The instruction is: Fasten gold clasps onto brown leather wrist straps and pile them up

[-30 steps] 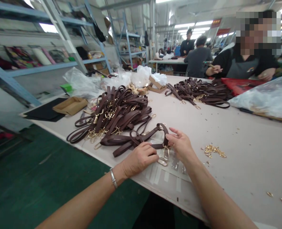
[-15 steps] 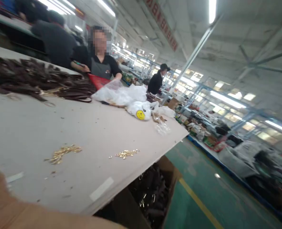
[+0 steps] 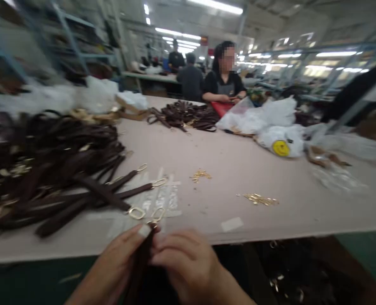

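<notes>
My left hand point(image 3: 118, 262) and my right hand point(image 3: 188, 264) meet at the bottom of the view, below the table's front edge. Both pinch a dark brown strap point(image 3: 140, 267) that hangs down between them, with a gold ring point(image 3: 157, 214) at its top end. A big heap of brown straps point(image 3: 44, 161) with gold rings lies on the table to the left. Several of its ends reach the clear tape patches point(image 3: 162, 197) just in front of my hands. The picture is blurred by motion.
Small piles of gold hardware point(image 3: 259, 199) lie on the pale table point(image 3: 226, 165). A second strap pile point(image 3: 184, 115), white plastic bags point(image 3: 270, 123) and a yellow smiley sticker point(image 3: 281, 148) sit farther back. A person point(image 3: 224, 80) works across the table; shelves stand left.
The view swung far right, then back to the table. My hands left the strap on the tape patch and now hold a strap together below the table edge.
</notes>
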{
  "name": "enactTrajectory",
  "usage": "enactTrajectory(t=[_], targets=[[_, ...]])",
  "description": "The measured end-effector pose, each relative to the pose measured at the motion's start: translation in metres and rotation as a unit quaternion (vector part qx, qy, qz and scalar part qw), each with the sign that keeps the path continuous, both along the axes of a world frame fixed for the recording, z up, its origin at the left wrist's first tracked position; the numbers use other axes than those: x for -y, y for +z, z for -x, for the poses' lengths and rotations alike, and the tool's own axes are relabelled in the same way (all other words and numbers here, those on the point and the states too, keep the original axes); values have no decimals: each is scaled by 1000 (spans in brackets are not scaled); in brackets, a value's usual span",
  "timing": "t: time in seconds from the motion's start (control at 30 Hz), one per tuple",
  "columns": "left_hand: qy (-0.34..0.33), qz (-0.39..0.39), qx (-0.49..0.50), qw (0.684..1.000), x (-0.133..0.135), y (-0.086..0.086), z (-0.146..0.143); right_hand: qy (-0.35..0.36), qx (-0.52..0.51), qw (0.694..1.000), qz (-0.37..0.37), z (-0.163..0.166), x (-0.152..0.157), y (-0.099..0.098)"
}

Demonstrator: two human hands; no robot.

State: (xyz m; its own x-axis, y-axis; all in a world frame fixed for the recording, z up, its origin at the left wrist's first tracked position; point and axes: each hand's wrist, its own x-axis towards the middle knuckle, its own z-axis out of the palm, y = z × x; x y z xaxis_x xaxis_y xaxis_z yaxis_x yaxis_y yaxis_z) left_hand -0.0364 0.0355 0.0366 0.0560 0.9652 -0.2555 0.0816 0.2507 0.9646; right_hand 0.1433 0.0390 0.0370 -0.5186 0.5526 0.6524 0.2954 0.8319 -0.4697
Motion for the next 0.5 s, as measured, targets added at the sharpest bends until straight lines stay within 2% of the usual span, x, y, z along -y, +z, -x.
enactTrajectory(t=[0.07,0.1,0.2,0.27,0.4,0.5], targets=[[80,93,84,989,21,6,15,-62,-8,998,33,-13,-10,-15],[103,123,124,979,25,7,16,-123,13,991,46,-25,-20,-22],[106,131,174,970,27,8,10,-215,77,971,68,-61,-55,-33],[98,122,215,964,27,8,5,-243,117,960,77,-73,-74,-33],[97,134,303,939,28,9,1,-269,194,938,99,-57,-105,-29],[68,143,300,941,30,8,2,-282,230,925,111,-36,-126,-29]])
